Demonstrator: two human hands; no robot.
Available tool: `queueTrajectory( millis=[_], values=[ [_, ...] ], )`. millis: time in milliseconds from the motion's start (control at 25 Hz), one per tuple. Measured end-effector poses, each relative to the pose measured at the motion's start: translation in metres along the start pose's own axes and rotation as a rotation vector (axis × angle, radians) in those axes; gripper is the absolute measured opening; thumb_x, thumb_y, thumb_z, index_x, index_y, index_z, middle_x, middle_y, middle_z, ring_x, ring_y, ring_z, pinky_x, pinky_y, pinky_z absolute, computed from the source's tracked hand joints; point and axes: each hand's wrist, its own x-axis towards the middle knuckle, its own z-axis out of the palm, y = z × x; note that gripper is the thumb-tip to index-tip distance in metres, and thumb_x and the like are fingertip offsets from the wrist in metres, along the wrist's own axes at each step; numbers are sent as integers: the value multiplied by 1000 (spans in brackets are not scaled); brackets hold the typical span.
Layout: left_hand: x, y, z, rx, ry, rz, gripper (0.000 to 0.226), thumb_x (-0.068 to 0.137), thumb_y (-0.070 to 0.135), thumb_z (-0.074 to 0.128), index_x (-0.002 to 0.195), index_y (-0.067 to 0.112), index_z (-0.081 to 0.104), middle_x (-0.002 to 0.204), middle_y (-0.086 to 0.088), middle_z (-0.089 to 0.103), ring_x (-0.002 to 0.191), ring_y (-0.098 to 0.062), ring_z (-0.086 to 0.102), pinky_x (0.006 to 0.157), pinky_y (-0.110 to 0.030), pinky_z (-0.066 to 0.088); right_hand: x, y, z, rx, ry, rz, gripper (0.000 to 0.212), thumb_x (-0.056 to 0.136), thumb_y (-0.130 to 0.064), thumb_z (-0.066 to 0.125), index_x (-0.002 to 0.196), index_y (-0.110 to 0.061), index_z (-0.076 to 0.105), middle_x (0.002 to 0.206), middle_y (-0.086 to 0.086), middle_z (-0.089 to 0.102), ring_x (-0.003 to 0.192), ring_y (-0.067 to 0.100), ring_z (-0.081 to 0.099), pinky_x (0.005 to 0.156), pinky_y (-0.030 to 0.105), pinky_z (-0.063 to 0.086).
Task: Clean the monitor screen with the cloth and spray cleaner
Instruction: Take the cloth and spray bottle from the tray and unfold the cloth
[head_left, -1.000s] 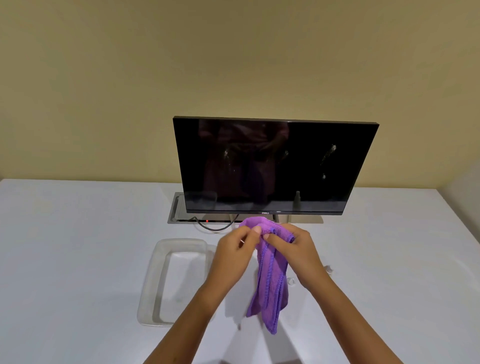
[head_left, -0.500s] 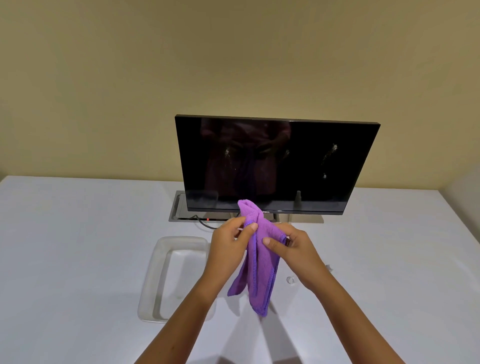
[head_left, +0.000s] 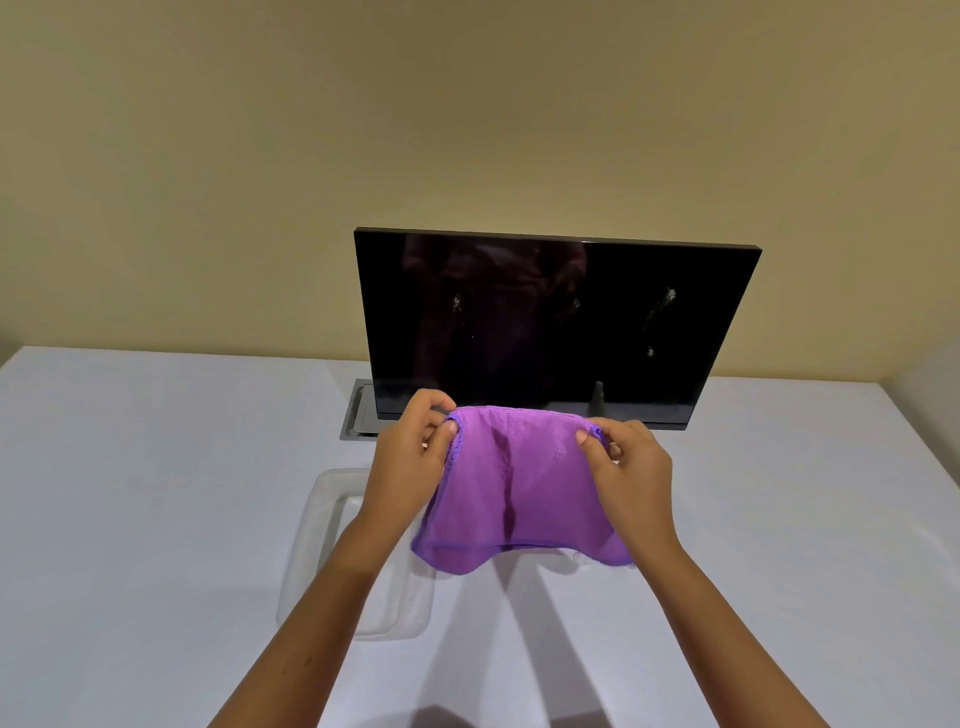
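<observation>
The white surface (head_left: 156, 493) carries everything here, and the monitor (head_left: 556, 322) stands upright at its far side against the wall, its dark screen facing the person so it can be wiped head-on; pale specks and smears show on the right and left-centre of the glass, likely the dirt to be cleaned. A clear plastic tray (head_left: 322, 545) lies flat on the surface on the near left, partly under the left forearm. The purple cloth (head_left: 519, 493) hangs spread in the air just before the monitor's lower edge, held up by its top corners, probably to open it flat for wiping. The left hand (head_left: 410, 467) pinches the top left corner and the right hand (head_left: 628, 478) pinches the top right. No spray cleaner is in view.
</observation>
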Motion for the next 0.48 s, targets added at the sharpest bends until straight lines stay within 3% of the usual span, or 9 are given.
queueTrajectory(
  millis=[80,160,280,400,480],
  values=[
    [4,1,-5,51,-25,57,22,94,11,53,98,32,55,85,22,60,82,1,61,69,-12,51,4,-2,2,48,9,45,6,87,-20,67,92,-21,70,86,-3,65,79,9,61,72,22,48],
    [6,2,-7,64,-15,73,26,94,5,50,95,26,64,88,21,61,85,0,60,72,-11,49,6,-5,4,83,43,62,2,86,-20,68,87,-21,67,85,-2,68,79,13,63,70,24,49],
    [5,4,-9,-27,66,-32,30,94,7,50,85,30,67,85,23,64,83,2,61,70,-8,47,8,-6,5,56,109,48,1,87,-18,67,86,-19,66,85,0,66,77,15,62,69,29,50],
    [3,6,-9,-54,99,-57,26,92,14,58,82,36,68,80,27,64,80,10,60,66,-2,45,8,-5,7,48,123,62,3,87,-19,66,85,-18,66,84,0,66,74,13,61,66,26,48],
    [4,6,-4,33,57,-12,21,90,11,61,91,29,72,87,21,62,79,4,59,68,1,43,6,-8,11,64,109,73,4,87,-20,66,84,-19,65,83,-2,67,74,8,60,63,20,45]
  ],
)
